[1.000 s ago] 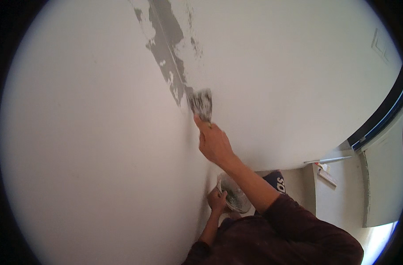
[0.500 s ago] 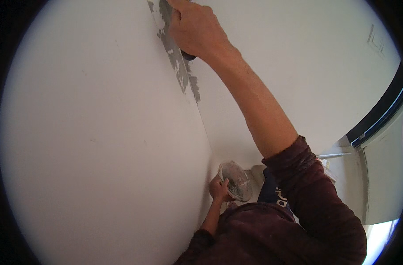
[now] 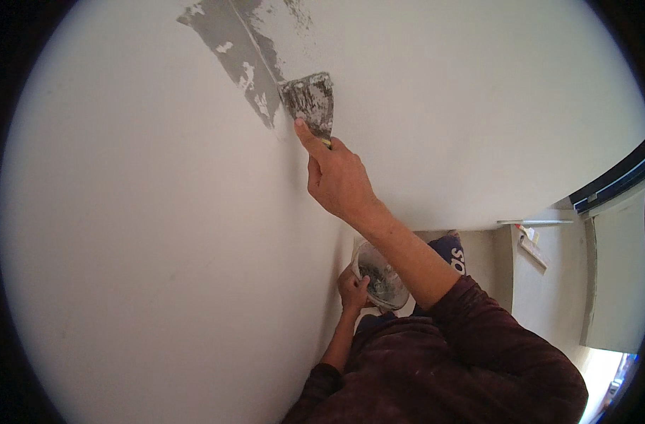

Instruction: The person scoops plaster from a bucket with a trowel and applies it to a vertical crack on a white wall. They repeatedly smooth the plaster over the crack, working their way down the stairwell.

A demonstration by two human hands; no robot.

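My right hand (image 3: 335, 169) is closed on a putty knife (image 3: 307, 102), its wide metal blade smeared with grey and white material and laid at the edge of a grey patch (image 3: 234, 60) in the corner of the white wall (image 3: 139, 198). The patch is streaked with white and has a thin line running along it. Lower down, my left hand (image 3: 352, 290) grips a round grey bowl (image 3: 385, 275) by its rim, thumb over the edge, with some grey material inside, close beside the wall.
At the right, a ledge (image 3: 541, 297) holds a long metal bar (image 3: 534, 222) and a pale tool (image 3: 533, 251). A dark window frame (image 3: 612, 169) curves along the right rim, above a pale panel (image 3: 616, 275). A bright opening (image 3: 601, 378) shows at lower right.
My right hand reached higher half a second ago and has since come back down, the knife's blade showing again. My left hand and the bowl sit a little higher in the picture.
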